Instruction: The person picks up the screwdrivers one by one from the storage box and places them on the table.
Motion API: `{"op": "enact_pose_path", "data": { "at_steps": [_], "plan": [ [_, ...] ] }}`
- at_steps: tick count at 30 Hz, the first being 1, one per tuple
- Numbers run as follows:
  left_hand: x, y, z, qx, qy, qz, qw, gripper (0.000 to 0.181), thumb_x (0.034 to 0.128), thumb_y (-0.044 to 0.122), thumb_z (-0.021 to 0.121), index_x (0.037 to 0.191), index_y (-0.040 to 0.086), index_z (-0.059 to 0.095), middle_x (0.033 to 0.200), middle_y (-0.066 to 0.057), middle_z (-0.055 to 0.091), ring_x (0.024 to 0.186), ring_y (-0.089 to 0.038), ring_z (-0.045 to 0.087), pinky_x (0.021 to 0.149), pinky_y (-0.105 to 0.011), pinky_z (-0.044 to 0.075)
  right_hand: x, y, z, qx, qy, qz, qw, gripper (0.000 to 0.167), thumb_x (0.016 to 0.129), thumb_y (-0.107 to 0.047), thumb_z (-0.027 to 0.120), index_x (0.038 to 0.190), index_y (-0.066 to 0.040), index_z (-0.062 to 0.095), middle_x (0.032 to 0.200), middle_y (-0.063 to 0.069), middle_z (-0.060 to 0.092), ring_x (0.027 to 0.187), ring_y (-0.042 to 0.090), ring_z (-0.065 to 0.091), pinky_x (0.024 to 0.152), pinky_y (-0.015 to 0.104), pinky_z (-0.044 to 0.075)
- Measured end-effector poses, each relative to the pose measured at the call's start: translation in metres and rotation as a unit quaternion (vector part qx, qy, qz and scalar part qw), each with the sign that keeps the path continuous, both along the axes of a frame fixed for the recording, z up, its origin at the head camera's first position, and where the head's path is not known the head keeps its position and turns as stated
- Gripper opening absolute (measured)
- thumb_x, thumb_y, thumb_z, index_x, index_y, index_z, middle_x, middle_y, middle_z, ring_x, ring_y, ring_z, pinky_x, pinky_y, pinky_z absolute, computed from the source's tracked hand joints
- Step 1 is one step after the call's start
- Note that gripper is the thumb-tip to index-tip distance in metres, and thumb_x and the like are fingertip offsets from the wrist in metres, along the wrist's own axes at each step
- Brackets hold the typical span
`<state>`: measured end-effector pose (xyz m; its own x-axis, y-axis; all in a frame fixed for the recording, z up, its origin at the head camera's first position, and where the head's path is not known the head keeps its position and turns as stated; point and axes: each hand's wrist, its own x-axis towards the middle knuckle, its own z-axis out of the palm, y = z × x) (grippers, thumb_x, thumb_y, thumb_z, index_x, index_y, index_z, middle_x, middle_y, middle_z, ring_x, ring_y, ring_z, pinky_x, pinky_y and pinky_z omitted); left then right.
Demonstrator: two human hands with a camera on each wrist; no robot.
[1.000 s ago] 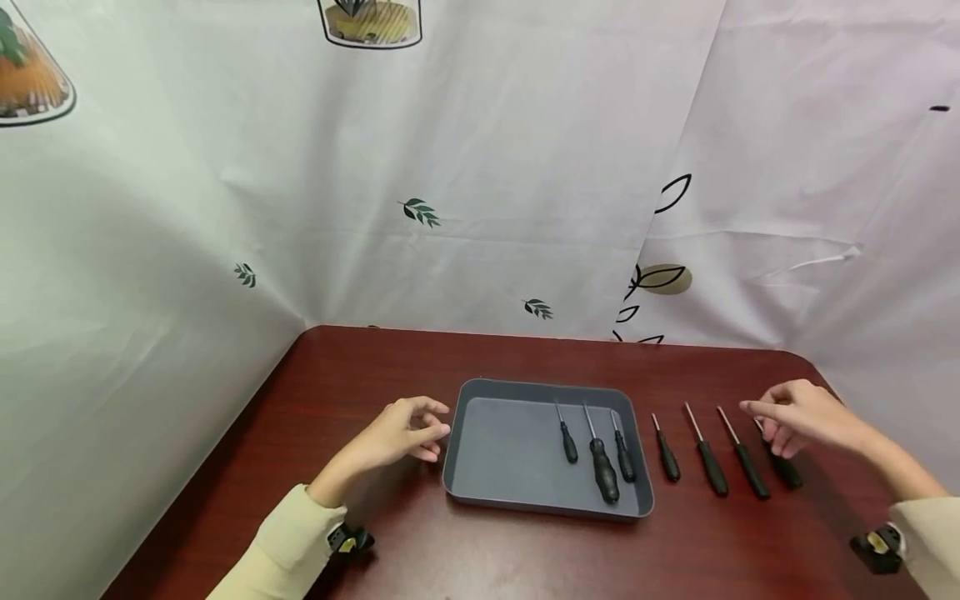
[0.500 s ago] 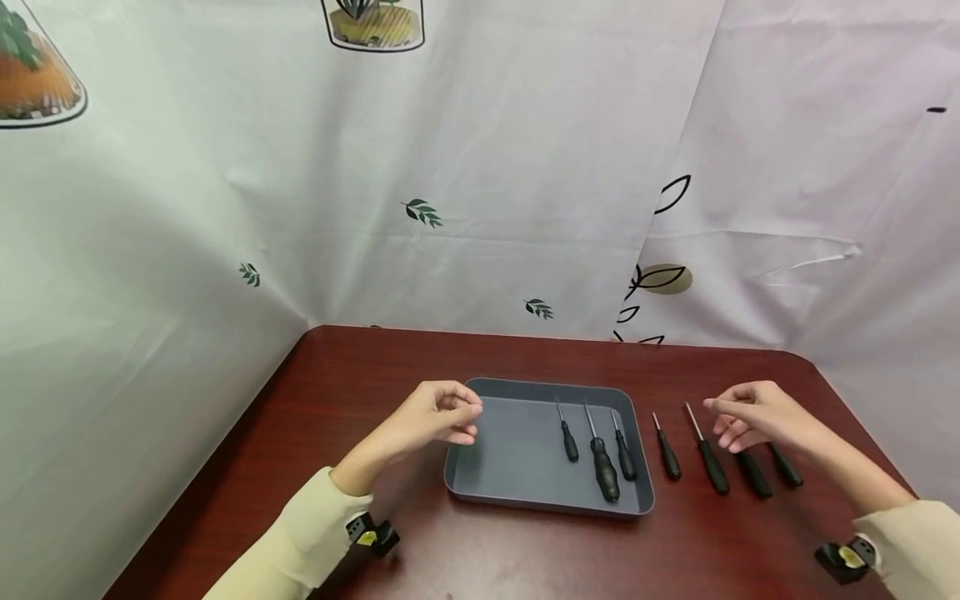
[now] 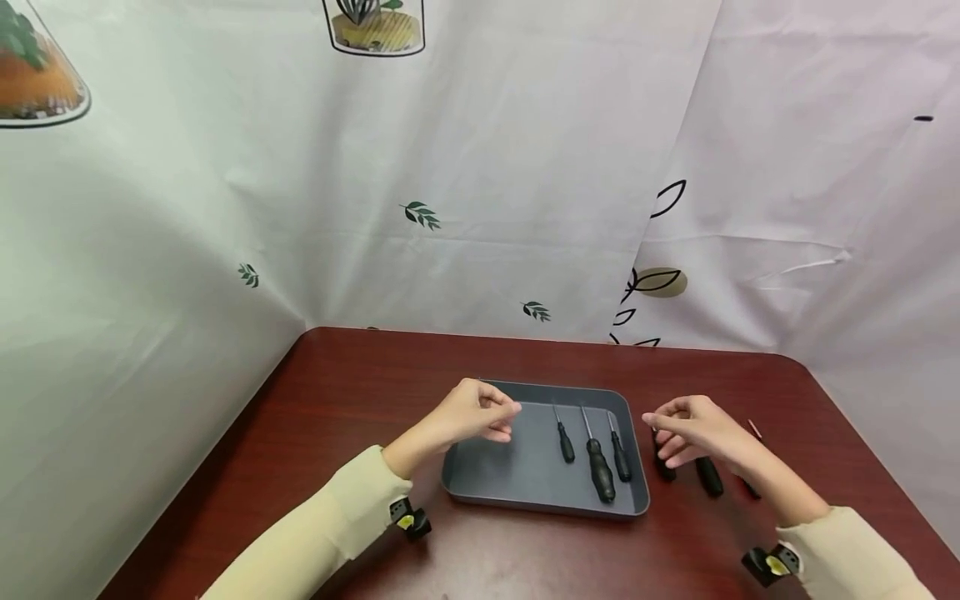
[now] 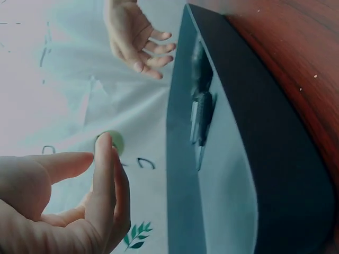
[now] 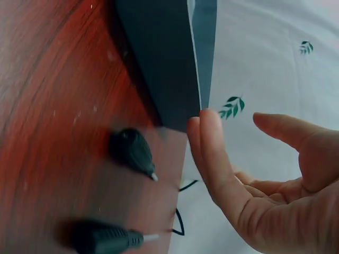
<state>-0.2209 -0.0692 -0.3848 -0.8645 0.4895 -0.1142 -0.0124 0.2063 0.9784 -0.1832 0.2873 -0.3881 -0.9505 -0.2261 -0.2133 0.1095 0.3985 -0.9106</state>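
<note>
A shallow, rectangular dark-grey tray point(image 3: 510, 475) with rounded corners sits near the middle of the glossy red-brown, wood-grained bench point(image 3: 375, 367), likely to be in easy reach from either side. Inside, towards its right, lie three black-handled screwdrivers point(image 3: 602, 473) with slim metal shafts, handles turned towards the person, which seems meant to keep the easily held end nearest; the raised wall should stop them rolling away. Loose black-handled screwdrivers point(image 3: 708, 477) lie on the bench to the right of the tray, apart from one another; the right hand and forearm point(image 3: 776, 479) hide part of them, so their number cannot be told. The left hand point(image 3: 472, 412) hovers over the tray's left part, its grip loosely curved, thumb just apart from the fingers, pinching nothing. The right hand point(image 3: 693, 429) hangs above the nearest loose screwdriver, its grip spread and holding no tool; whether a fingertip touches the tray's edge cannot be told. The tray looks smooth and matt, the handles stout and rounded, one plainly ridged. Behind hangs a creased white cloth point(image 3: 480, 150) printed with green sprigs.
</note>
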Motion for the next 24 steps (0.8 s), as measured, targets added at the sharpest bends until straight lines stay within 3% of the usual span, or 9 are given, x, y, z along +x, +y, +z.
{"op": "enact_pose_path", "data": {
  "at_steps": [4,7,11,18,24],
  "plan": [
    [-0.005,0.011,-0.004,0.005,-0.033,0.014,0.9993,0.022,0.0927,0.005,0.071,0.108,-0.011,0.068,0.090,-0.022,0.071,0.068,-0.016,0.071,0.078,-0.045,0.062,-0.001,-0.009,-0.006,0.004,-0.012,-0.005,0.9999,0.068,0.099,-0.022,0.065,0.137,0.024,0.033,0.092,0.022,0.061,0.071,0.031,0.070,0.062,0.045,0.064],
    [-0.008,0.019,-0.006,0.008,-0.072,0.032,0.9968,0.028,0.0897,0.004,0.074,0.113,-0.010,0.067,0.093,-0.019,0.072,0.076,-0.024,0.073,0.081,-0.044,0.061,-0.002,-0.013,-0.009,0.007,-0.018,0.001,0.9998,0.076,0.099,-0.023,0.065,0.142,0.024,0.023,0.094,0.021,0.060,0.071,0.031,0.069,0.061,0.045,0.064],
    [-0.010,0.030,-0.008,0.006,-0.101,0.052,0.9936,0.029,0.0878,0.005,0.076,0.113,-0.007,0.068,0.099,-0.018,0.072,0.089,-0.031,0.073,0.080,-0.041,0.062,-0.005,-0.019,-0.012,-0.001,-0.019,0.002,0.9998,0.075,0.099,-0.021,0.064,0.143,0.024,0.023,0.095,0.021,0.060,0.069,0.029,0.069,0.060,0.045,0.064],
    [-0.008,0.049,-0.013,-0.020,-0.108,0.058,0.9922,0.013,0.0860,0.005,0.078,0.094,-0.004,0.073,0.101,-0.025,0.070,0.063,-0.014,0.070,0.069,-0.031,0.064,-0.009,-0.022,-0.013,-0.006,-0.018,0.013,0.9997,0.066,0.100,-0.016,0.062,0.141,0.024,0.028,0.101,0.025,0.061,0.068,0.028,0.069,0.060,0.046,0.063],
    [-0.004,0.059,-0.018,-0.040,-0.109,0.055,0.9918,0.019,0.0863,0.014,0.079,0.092,-0.003,0.072,0.091,-0.023,0.072,0.056,-0.011,0.068,0.067,-0.032,0.064,-0.010,-0.024,-0.016,0.012,-0.005,0.020,0.9997,0.061,0.098,-0.008,0.063,0.138,0.025,0.031,0.099,0.024,0.064,0.065,0.028,0.068,0.057,0.045,0.063]
  ]
}}
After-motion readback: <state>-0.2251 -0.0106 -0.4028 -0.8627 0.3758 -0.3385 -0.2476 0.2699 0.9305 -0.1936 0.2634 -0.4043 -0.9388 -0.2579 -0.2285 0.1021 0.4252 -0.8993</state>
